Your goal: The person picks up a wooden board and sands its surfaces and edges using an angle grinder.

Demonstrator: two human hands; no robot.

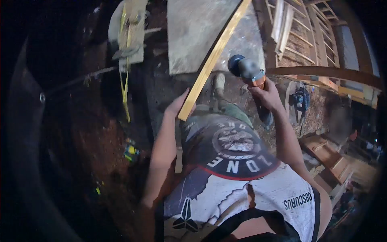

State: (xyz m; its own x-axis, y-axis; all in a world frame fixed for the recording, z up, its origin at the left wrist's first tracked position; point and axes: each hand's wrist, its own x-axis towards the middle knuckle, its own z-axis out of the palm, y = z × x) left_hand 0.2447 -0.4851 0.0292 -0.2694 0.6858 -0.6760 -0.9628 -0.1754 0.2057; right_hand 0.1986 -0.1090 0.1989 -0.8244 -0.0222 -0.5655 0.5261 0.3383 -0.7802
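Observation:
My left hand (pixel 177 105) is wrapped round the near end of a long, pale wooden strip (pixel 213 58), which slants up and to the right to the top edge of the view. My right hand (pixel 265 94) grips an orange and dark power tool (pixel 254 76) with a round disc (pixel 236 65) at its head. The disc is to the right of the strip and apart from it. Beneath both lies a large, worn pale board (pixel 189 34). Part of my left hand's fingers is hidden by the strip.
Wooden frames with slats (pixel 300 40) stand at the upper right, near a dark beam (pixel 326 71). A board with a yellow strap (pixel 125 32) is at the upper left. A wooden box (pixel 326 155) lies at the lower right. My shoe (pixel 219 82) is below the board.

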